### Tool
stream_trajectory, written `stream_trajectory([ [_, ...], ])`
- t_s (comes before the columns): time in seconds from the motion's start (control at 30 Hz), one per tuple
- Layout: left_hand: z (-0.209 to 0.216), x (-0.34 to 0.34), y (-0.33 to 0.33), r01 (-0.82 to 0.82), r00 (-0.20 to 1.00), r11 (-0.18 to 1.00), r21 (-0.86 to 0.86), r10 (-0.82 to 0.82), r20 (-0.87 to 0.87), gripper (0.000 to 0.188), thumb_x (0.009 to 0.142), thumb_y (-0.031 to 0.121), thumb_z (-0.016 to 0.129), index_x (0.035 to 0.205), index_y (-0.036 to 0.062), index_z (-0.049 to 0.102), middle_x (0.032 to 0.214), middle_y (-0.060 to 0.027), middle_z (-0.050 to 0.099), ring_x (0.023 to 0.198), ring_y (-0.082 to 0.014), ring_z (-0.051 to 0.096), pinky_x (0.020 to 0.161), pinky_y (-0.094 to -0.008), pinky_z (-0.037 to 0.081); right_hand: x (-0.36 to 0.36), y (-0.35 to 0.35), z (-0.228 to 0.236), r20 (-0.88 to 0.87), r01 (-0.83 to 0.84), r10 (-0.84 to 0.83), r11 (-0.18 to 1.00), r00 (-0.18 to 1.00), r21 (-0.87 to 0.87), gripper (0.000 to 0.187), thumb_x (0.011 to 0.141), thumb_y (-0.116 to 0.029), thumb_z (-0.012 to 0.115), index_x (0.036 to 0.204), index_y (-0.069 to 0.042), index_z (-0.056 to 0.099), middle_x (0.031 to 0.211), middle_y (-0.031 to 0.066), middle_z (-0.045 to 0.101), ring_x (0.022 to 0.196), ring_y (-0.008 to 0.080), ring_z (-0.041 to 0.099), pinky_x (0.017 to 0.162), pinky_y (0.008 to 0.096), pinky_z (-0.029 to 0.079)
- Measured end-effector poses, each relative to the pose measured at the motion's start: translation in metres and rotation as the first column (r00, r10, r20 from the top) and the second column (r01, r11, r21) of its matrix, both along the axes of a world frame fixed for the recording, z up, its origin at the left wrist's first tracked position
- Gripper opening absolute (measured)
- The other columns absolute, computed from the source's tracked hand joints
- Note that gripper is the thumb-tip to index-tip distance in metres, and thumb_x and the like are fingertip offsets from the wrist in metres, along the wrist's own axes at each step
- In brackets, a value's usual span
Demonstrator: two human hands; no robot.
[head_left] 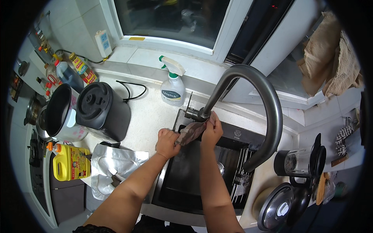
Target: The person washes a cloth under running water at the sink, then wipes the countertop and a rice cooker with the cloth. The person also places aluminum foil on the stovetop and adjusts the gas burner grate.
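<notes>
Forearms (pixel 214 176) extend, left fingers (pixel 172 136) and right fingers (pixel 213 119) closed on cloth (pixel 192 133).

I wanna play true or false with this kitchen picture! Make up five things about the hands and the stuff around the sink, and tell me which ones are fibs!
1. The left hand and the right hand both hold the cloth. True.
2. The sink is bright white inside. False: the sink is dark, almost black.
3. The spray bottle stands to the left of the tall curved faucet. True.
4. The yellow jug has a blue cap. False: the yellow jug has an orange cap.
5. The crinkly silver sheet lies inside the sink. False: the silver sheet is to the left of the sink.
</notes>
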State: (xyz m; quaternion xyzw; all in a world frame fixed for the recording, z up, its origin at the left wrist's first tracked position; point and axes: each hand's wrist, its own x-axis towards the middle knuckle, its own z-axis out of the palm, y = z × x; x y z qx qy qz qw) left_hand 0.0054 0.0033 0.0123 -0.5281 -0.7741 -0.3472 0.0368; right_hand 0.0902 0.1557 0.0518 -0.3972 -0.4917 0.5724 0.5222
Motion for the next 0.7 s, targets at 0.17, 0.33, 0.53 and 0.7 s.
stream_trajectory([
  [0.17, 0.004, 0.001, -0.002, -0.003, 1.000, 0.998, 0.055, 0.003, -0.005, 0.027, 0.062, 0.012, 0.066, 0.089, 0.0090, 0.063, 0.085, -0.0075, 0.058, 0.090, -0.0292, 0.053, 0.088, -0.0436, 0.036, 0.027, 0.003, -0.026, 0.144, -0.116, 0.125, 0.991, 0.982, -0.067, 0.023, 0.093, -0.010, 0.057, 0.111, 0.001, 0.065, 0.090, 0.0015, 0.063, 0.071, 0.0049, 0.053, 0.063, 0.0200, 0.044],
  [0.33, 0.005, 0.002, 0.001, -0.003, 1.000, 0.995, 0.095, 0.004, -0.010, 0.018, 0.070, 0.016, 0.068, 0.086, 0.0087, 0.063, 0.084, -0.0076, 0.059, 0.086, -0.0291, 0.054, 0.085, -0.0425, 0.036, -0.001, 0.047, 0.015, -0.199, -0.386, 0.354, 0.909, 0.914, -0.158, 0.030, 0.094, -0.017, 0.051, 0.110, 0.007, 0.063, 0.102, 0.0091, 0.066, 0.096, 0.0151, 0.059, 0.086, 0.0256, 0.043],
  [0.53, 0.004, 0.002, -0.001, -0.012, 1.000, 0.999, 0.040, 0.011, 0.025, 0.018, 0.078, 0.024, 0.069, 0.088, 0.0099, 0.066, 0.087, -0.0061, 0.060, 0.091, -0.0274, 0.053, 0.091, -0.0439, 0.034, -0.007, 0.050, 0.013, -0.016, -0.512, 0.534, 0.801, 0.845, -0.311, 0.039, 0.096, -0.029, 0.042, 0.106, 0.001, 0.065, 0.106, 0.0102, 0.065, 0.098, 0.0190, 0.059, 0.092, 0.0288, 0.041],
  [0.7, 0.008, 0.002, 0.002, 0.003, 0.999, 0.999, 0.045, -0.005, 0.033, 0.018, 0.076, 0.024, 0.070, 0.089, 0.0108, 0.066, 0.088, -0.0053, 0.060, 0.092, -0.0270, 0.053, 0.091, -0.0449, 0.034, 0.003, 0.048, -0.037, 0.341, -0.348, 0.405, 0.912, 0.848, -0.218, 0.051, 0.099, -0.039, 0.035, 0.103, 0.004, 0.064, 0.099, 0.0189, 0.066, 0.095, 0.0287, 0.060, 0.084, 0.0355, 0.043],
])
